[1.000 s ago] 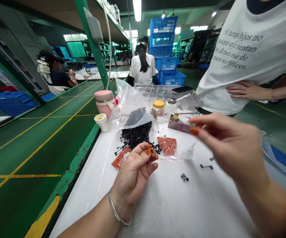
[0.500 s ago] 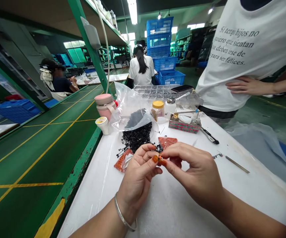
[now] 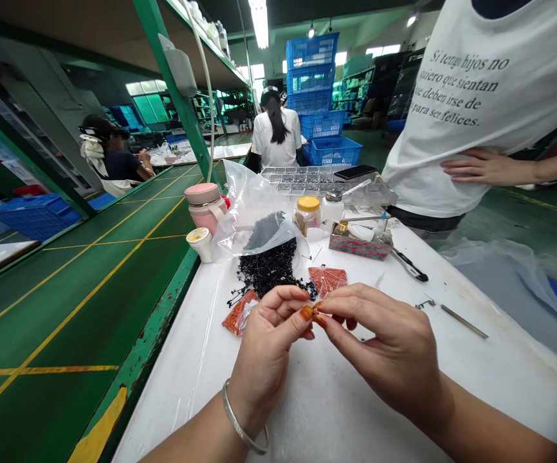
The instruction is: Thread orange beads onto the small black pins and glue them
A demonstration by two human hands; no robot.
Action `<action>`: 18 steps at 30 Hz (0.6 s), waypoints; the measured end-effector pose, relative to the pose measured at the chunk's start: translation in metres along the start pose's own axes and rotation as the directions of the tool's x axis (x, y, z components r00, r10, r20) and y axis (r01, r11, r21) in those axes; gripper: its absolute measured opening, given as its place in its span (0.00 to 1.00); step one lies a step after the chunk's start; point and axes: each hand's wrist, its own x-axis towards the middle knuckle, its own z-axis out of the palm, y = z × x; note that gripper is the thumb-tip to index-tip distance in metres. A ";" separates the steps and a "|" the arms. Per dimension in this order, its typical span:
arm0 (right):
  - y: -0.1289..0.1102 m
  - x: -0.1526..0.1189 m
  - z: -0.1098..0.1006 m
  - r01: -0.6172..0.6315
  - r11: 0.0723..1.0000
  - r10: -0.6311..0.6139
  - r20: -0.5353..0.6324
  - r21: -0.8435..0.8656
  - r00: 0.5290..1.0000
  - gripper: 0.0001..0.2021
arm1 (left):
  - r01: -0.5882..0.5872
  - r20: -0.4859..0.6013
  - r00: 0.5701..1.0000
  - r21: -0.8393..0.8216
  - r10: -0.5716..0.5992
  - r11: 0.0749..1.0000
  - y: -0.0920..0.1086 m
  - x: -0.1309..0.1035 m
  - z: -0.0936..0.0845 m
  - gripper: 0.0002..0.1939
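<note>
Above the white table (image 3: 336,399), the fingertips of my left hand (image 3: 271,344) and my right hand (image 3: 387,341) meet in a pinch. Between them is a tiny orange and black piece (image 3: 315,311), mostly covered by the fingers, so its shape is unclear. Just beyond my hands lies a heap of small black parts (image 3: 269,267), spilling from a clear plastic bag (image 3: 240,193). One bag of orange bits (image 3: 327,280) rests behind my right hand, and another orange bag (image 3: 238,314) lies left of my left hand.
A pink cup (image 3: 205,204), a yellow-lidded jar (image 3: 308,215), a patterned box (image 3: 359,245) and a compartment tray (image 3: 302,180) stand farther back. A cutter (image 3: 410,265) and a thin metal tool (image 3: 464,321) lie right. A person (image 3: 471,116) stands beside the table; a green belt (image 3: 66,289) runs left.
Both hands have moved slightly down in the view, still pinching together. The small orange piece shows between the fingertips in both frames.
</note>
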 end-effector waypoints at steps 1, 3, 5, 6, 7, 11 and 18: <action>0.000 0.000 -0.001 -0.016 1.000 0.016 0.007 0.008 1.000 0.07 | -0.001 -0.001 1.000 0.012 0.001 1.000 0.000 0.000 0.000 0.08; 0.000 0.001 -0.002 -0.066 0.997 0.065 0.021 0.035 0.998 0.06 | -0.004 -0.012 1.000 0.027 0.005 1.000 -0.001 0.001 -0.001 0.07; 0.001 0.002 -0.003 -0.149 0.987 0.147 0.038 0.066 0.988 0.05 | -0.016 -0.028 0.999 0.035 0.017 0.999 -0.002 0.001 0.000 0.06; 0.001 0.002 -0.003 -0.200 0.976 0.196 0.054 0.081 0.979 0.04 | -0.024 -0.033 0.999 0.039 0.026 0.999 -0.002 0.001 0.000 0.06; 0.002 0.002 -0.004 -0.249 0.964 0.243 0.071 0.097 0.967 0.04 | -0.034 -0.035 0.999 0.045 0.036 0.998 -0.002 0.002 0.000 0.06; 0.005 0.001 -0.003 -0.354 0.922 0.341 0.102 0.159 0.934 0.01 | -0.044 -0.036 0.998 0.041 0.046 0.998 -0.002 0.003 0.000 0.05; 0.007 -0.001 0.000 -0.204 0.957 0.203 0.026 0.207 0.979 0.06 | 0.057 -0.020 0.998 -0.069 -0.058 0.996 -0.002 0.003 -0.001 0.05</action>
